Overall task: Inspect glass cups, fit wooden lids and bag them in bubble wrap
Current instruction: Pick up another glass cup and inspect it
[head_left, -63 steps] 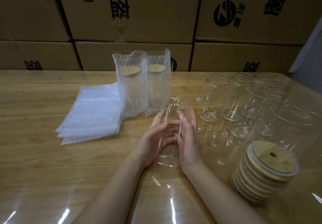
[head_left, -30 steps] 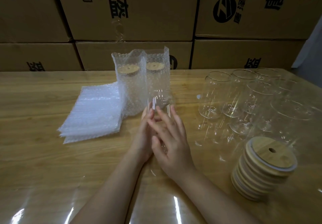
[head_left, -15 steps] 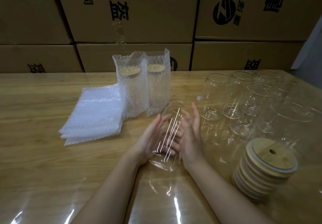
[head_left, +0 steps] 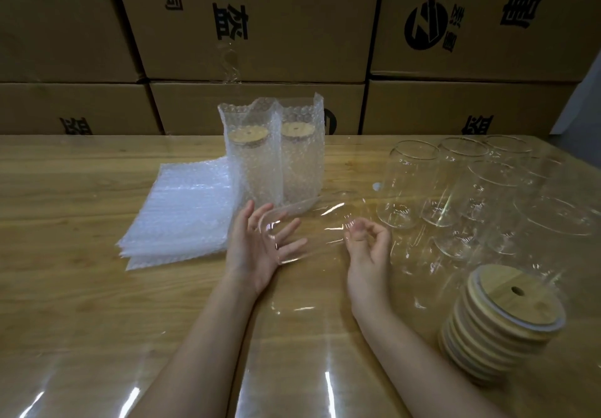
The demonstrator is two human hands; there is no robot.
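I hold a clear glass cup [head_left: 318,229] on its side above the table, between both hands. My left hand [head_left: 260,248] is at its left end, palm up, fingers straight and spread against the glass. At the right end, my right hand [head_left: 370,248] has its fingers and thumb curled on the cup. To the right, near the front, stands a stack of several round wooden lids [head_left: 507,313], each with a small hole. A pile of flat bubble wrap bags [head_left: 182,216] lies to the left. Behind the cup stand two lidded cups in bubble bags [head_left: 257,160] [head_left: 300,157].
Several empty glass cups [head_left: 409,183] stand upright in a cluster at the right back of the wooden table [head_left: 65,287], which has a glossy clear cover. Stacked cardboard boxes [head_left: 260,21] form a wall along the table's far edge.
The cup has turned from pointing away from me to lying crosswise. My hands have moved apart from its sides to its two ends.
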